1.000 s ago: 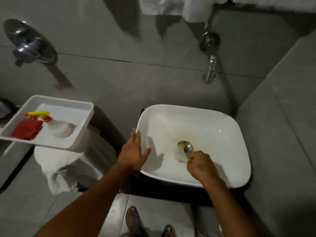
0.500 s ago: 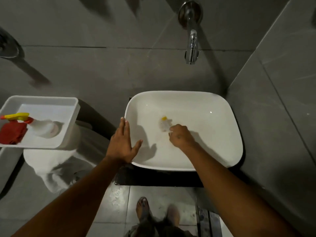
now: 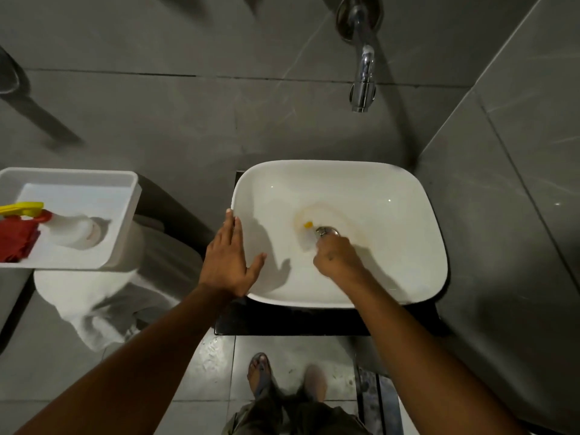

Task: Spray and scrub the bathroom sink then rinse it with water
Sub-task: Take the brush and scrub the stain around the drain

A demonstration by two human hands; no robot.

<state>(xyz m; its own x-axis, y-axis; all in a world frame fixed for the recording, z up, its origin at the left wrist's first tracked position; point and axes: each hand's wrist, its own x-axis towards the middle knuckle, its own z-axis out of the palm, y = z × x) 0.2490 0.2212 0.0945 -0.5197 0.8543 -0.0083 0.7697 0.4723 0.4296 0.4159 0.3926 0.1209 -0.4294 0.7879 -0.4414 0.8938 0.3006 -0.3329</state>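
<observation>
The white rectangular sink sits below a chrome wall faucet, and I see no water running. My right hand is inside the basin, closed on a pale scrubber with a yellow spot, pressed against the bottom just left of the chrome drain. A brownish ring stains the basin around the drain. Fingers apart, my left hand lies flat on the sink's left rim. The white spray bottle with a yellow and red trigger lies in a white tray at the left.
A red cloth lies in the tray beside the bottle. Under the tray is a white fixture with a white cloth. Grey tiled walls close in behind and on the right. My feet stand on the floor below the sink.
My right hand has scrubbed left across the basin and come back to the drain. The left hand has stayed on the rim. The view has tilted downward.
</observation>
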